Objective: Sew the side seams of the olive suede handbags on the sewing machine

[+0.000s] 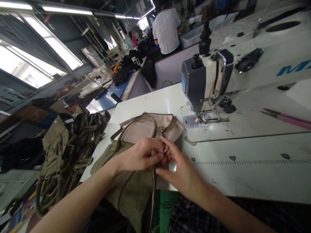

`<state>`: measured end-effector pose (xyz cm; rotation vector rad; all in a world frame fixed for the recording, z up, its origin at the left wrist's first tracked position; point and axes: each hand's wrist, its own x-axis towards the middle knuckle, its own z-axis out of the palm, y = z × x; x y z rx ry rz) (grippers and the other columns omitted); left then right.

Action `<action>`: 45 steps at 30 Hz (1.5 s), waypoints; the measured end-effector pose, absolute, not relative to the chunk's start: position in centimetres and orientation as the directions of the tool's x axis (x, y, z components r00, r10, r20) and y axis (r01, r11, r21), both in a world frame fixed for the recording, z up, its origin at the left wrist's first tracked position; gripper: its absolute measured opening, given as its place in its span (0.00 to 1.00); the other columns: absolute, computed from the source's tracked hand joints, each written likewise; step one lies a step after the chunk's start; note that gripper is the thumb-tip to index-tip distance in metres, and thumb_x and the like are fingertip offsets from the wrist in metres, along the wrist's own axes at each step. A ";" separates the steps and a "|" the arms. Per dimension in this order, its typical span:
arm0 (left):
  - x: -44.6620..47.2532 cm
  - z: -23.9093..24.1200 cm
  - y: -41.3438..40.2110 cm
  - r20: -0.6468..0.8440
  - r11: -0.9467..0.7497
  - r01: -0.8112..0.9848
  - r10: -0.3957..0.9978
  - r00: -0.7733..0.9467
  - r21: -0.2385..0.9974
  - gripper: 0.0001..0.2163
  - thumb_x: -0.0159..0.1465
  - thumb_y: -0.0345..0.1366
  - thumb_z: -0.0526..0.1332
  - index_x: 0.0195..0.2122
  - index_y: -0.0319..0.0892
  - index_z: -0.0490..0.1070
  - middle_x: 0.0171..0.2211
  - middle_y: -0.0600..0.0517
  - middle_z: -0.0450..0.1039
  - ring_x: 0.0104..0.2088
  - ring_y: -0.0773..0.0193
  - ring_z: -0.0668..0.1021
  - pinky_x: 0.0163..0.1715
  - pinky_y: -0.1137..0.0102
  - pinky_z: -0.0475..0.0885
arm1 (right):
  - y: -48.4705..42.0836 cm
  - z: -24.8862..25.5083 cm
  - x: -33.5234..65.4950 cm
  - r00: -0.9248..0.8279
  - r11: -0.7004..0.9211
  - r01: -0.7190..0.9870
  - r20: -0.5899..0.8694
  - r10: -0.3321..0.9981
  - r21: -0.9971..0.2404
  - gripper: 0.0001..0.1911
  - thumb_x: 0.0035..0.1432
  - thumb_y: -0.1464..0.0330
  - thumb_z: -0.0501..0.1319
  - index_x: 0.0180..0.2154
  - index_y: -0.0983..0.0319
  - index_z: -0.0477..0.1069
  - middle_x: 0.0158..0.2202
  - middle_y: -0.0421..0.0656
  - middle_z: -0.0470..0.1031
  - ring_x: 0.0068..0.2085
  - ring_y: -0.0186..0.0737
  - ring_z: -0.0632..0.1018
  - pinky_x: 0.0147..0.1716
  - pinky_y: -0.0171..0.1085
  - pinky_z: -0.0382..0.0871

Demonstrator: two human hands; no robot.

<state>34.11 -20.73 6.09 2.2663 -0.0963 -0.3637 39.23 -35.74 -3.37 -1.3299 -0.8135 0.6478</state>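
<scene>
An olive-green handbag with a pale pink lining lies opened out over the front of the white sewing table, its lower part hanging past the edge. Both hands meet at the bag's upper edge near its right side. My left hand is closed, fingers curled and pinching the bag's edge. My right hand faces it with fingertips pressed on the same spot, thumb apart below. The fingers hide exactly what is pinched there. A rounded bag handle arches just beyond my left hand.
A sewing machine stands on the white table at the right. Pink-handled scissors or snips lie on its bed. At left is a pile of olive bags. A person in a white shirt is farther back.
</scene>
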 end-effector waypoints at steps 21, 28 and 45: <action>33.6 3.2 -20.3 -0.186 -0.624 0.033 -0.182 0.965 0.780 0.11 0.69 0.36 0.51 0.29 0.39 0.63 0.30 0.52 0.64 0.33 0.66 0.68 0.36 0.71 0.65 | -36.7 -5.1 40.8 0.543 0.155 -0.042 0.107 0.833 -0.987 0.29 0.60 0.67 0.59 0.61 0.56 0.55 0.33 0.39 0.70 0.35 0.38 0.74 0.35 0.37 0.73; 33.9 3.2 -21.3 -0.154 -0.662 0.007 -0.164 0.974 0.750 0.07 0.64 0.29 0.53 0.27 0.39 0.63 0.29 0.53 0.65 0.31 0.68 0.68 0.32 0.73 0.64 | -36.9 -4.1 40.7 0.535 0.016 0.160 0.100 0.839 -0.987 0.33 0.50 0.77 0.55 0.60 0.62 0.58 0.33 0.42 0.72 0.34 0.40 0.75 0.35 0.38 0.72; 38.0 2.9 -24.8 -0.102 -0.934 -0.042 -0.083 0.991 0.356 0.07 0.50 0.25 0.56 0.20 0.41 0.58 0.23 0.55 0.63 0.23 0.70 0.66 0.23 0.74 0.60 | -37.6 -4.2 47.3 0.668 -0.339 0.492 0.098 0.737 -0.802 0.15 0.55 0.76 0.54 0.45 0.62 0.57 0.22 0.36 0.69 0.25 0.40 0.73 0.25 0.34 0.58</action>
